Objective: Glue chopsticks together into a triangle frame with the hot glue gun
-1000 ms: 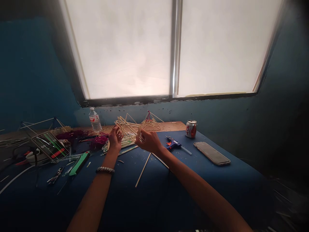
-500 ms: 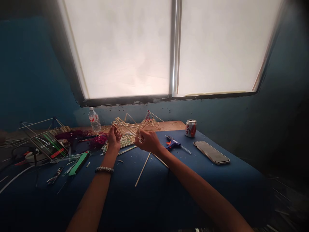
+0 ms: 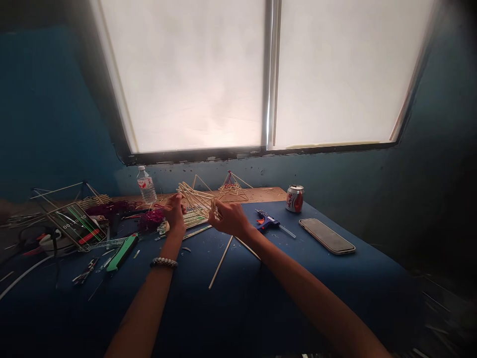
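Both my hands hold a tangled frame of thin wooden sticks (image 3: 196, 199) up over the back of the blue-covered table. My left hand (image 3: 174, 212) grips the frame's lower left side, and my right hand (image 3: 230, 219) closes on the sticks at its right end. Behind the frame stands a small stick pyramid (image 3: 231, 190) with red thread at its tip. Just under my hands lies a flat bundle of sticks (image 3: 186, 222), partly hidden by my left hand.
Around my hands are magenta yarn (image 3: 151, 220), a blue hot glue gun (image 3: 266, 220), a drink can (image 3: 295, 199), a smartphone (image 3: 327, 236), a water bottle (image 3: 146, 185), a timer-showing phone (image 3: 76, 226), a green utility knife (image 3: 122, 252) and loose skewers (image 3: 220, 262).
The stick frame has turned slightly between my hands. My left hand has shifted a little to the left, while my right hand has barely moved.
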### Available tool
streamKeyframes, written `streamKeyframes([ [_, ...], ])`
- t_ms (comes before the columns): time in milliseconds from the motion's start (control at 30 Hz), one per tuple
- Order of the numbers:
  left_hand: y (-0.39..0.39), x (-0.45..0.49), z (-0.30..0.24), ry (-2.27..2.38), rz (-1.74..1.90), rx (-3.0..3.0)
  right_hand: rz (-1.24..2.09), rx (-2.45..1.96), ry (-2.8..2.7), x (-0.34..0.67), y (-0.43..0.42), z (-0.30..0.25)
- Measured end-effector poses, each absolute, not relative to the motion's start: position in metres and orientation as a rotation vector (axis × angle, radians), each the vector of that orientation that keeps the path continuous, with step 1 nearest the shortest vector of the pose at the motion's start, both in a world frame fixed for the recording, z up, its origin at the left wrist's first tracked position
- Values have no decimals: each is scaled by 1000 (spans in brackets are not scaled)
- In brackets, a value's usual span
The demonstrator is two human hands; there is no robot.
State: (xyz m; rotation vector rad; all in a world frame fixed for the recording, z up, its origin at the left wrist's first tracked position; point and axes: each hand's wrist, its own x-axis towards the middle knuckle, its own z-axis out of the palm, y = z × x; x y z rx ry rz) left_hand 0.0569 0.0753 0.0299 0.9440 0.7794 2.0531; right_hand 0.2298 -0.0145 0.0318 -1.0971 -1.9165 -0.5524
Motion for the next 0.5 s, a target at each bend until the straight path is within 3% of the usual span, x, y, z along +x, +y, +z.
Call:
streamKeyframes([
  [500,82,54,26,980,2204,1045,-749,-1060,-2043,226,-16,27],
])
